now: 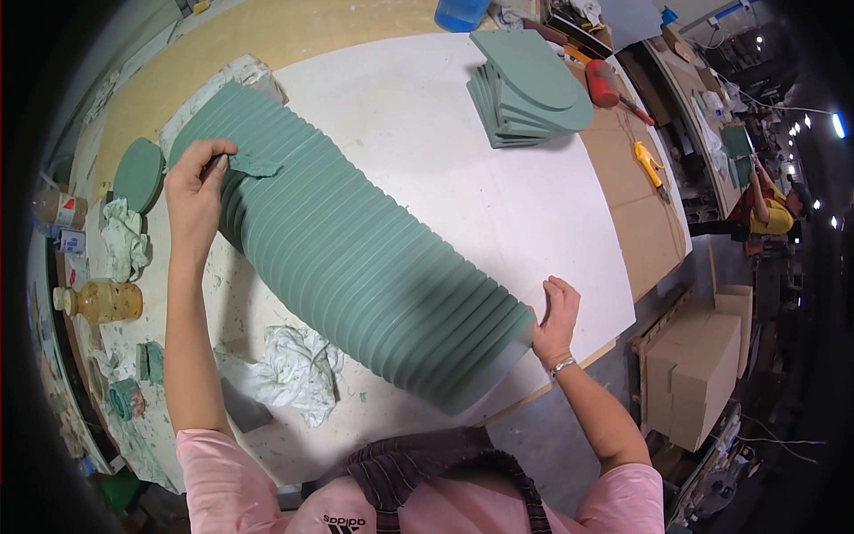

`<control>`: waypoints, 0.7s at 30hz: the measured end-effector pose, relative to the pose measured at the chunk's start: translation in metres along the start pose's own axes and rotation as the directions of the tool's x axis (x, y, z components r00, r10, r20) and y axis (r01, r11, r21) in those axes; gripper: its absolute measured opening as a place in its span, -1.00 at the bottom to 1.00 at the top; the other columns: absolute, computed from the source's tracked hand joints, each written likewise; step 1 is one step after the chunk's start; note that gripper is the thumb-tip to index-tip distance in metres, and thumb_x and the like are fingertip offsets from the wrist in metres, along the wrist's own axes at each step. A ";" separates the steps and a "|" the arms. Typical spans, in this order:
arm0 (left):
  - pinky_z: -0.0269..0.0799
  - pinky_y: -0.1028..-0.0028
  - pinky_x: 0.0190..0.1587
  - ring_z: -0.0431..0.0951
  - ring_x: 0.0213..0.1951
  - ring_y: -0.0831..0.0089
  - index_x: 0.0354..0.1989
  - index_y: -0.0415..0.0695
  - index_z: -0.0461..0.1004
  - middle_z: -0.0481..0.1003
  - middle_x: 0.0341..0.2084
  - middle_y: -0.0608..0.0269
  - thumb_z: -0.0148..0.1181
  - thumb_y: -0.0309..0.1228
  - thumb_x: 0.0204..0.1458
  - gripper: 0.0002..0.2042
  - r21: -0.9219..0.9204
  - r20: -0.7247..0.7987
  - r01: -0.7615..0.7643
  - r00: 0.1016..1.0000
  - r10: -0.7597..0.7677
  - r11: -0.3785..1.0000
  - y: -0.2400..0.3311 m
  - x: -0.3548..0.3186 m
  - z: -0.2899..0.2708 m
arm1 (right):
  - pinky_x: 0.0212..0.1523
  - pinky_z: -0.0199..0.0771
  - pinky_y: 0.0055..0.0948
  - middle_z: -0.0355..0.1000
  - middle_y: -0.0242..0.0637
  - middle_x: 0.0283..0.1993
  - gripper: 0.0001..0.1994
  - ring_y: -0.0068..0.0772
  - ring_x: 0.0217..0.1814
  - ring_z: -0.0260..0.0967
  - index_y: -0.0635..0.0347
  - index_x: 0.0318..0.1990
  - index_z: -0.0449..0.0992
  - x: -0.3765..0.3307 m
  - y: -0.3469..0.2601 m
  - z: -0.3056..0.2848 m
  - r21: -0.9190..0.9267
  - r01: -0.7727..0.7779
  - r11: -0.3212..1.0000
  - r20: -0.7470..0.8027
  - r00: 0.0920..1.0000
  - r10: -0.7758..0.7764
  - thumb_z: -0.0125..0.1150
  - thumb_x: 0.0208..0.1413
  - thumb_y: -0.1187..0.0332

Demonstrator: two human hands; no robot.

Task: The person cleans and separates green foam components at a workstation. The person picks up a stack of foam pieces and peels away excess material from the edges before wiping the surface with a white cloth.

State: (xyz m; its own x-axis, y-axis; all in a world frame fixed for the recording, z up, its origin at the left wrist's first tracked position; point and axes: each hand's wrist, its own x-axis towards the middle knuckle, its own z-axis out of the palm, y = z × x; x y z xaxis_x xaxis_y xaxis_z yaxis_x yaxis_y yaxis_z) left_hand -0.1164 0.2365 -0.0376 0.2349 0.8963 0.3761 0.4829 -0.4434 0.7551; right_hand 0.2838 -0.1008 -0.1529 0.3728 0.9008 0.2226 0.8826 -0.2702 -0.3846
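- Pinches crumpled, green cloth-like scrap [258,165] in left hand [197,178].
- Slants across white tabletop [400,98] as long row of round-edged green panels [356,245]; likely stiff, heavy together; best held at both ends.
- Touches row's right end with half-bent right hand [558,319]; cannot tell if gripping.

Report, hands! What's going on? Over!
Left grip pinching green scrap. Right grip at right end of green panel row. Crumpled white rag beside row.

The green boards [356,240] look matt and smooth, the white rags [298,369] are wrinkled cloth, the surface [400,98] smooth and dull, the bracelet [562,365] shiny metal, the box [698,365] matt cardboard, and the blue tub [460,13] glossy, see-through plastic.
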 end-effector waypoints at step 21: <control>0.32 0.58 -0.26 0.42 -0.37 0.56 -0.26 -0.29 0.52 0.50 -0.45 0.29 0.11 -0.64 0.09 -0.91 -0.056 -0.006 -0.045 0.999 0.044 0.997 0.013 0.026 0.044 | 0.19 0.20 -0.09 0.27 -0.07 0.17 -0.46 0.03 0.19 0.16 0.25 0.07 0.36 -0.002 0.004 0.003 0.000 0.008 1.000 -0.004 1.000 -0.008 0.32 -0.14 0.35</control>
State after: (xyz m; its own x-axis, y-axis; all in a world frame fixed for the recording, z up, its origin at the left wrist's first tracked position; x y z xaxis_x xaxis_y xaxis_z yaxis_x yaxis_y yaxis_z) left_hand -0.0669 0.2544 -0.0418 0.2511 0.8757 0.4123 0.4243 -0.4825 0.7663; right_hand 0.2860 -0.1024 -0.1572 0.3672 0.9014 0.2293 0.8854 -0.2631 -0.3832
